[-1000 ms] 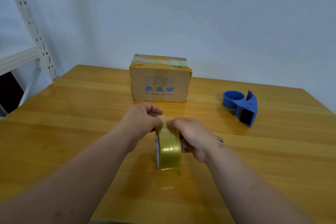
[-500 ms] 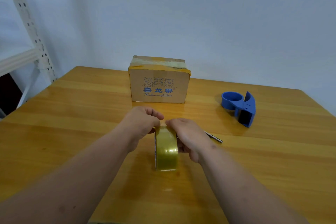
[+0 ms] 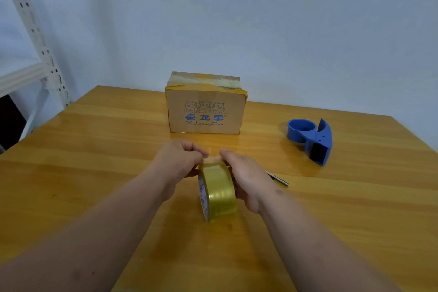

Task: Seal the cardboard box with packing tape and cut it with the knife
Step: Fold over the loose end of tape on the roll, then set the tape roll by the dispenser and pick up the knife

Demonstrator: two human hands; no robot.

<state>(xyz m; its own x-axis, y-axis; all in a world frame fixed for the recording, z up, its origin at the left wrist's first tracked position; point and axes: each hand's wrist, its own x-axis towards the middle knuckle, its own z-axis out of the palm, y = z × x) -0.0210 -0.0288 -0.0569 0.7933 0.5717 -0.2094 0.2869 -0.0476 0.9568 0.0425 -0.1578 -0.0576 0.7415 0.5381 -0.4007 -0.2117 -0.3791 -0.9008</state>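
Lower centre of the frame: a roll of yellowish packing tape [image 3: 219,193] stands on edge on the wooden table [image 3: 94,173], held between both hands. The right hand [image 3: 246,178] cups the roll's right flank, fingers curled round it. The left hand [image 3: 180,161] pinches at the top of the roll, thumb and forefinger pressed together, apparently on the free end of the tape, though the end itself is too small and blurred to confirm.

Compared with a second ago, the roll has turned a little and sits more upright, and the fingertips of both hands have closed in over its crown. This suggests the person is picking the tape's end loose; no strip has been drawn out yet, so sealing has not begun.

Just right of the right hand, partly hidden behind the wrist, lies a slim dark and silver tool, probably the knife [image 3: 279,179], untouched on the table.

Right of centre, farther back: an empty blue tape dispenser [image 3: 310,140], well apart from the hands.

Centre, farthest back: the cardboard box [image 3: 205,111], closed, with old yellowish tape across its top. Its front bears three cartoon animal faces, blue Chinese characters reading "喜龙果", and below them "XiLongGuo". Faint print on the roll's inner core is illegible.

Upper left: a white slotted shelf upright [image 3: 35,35].
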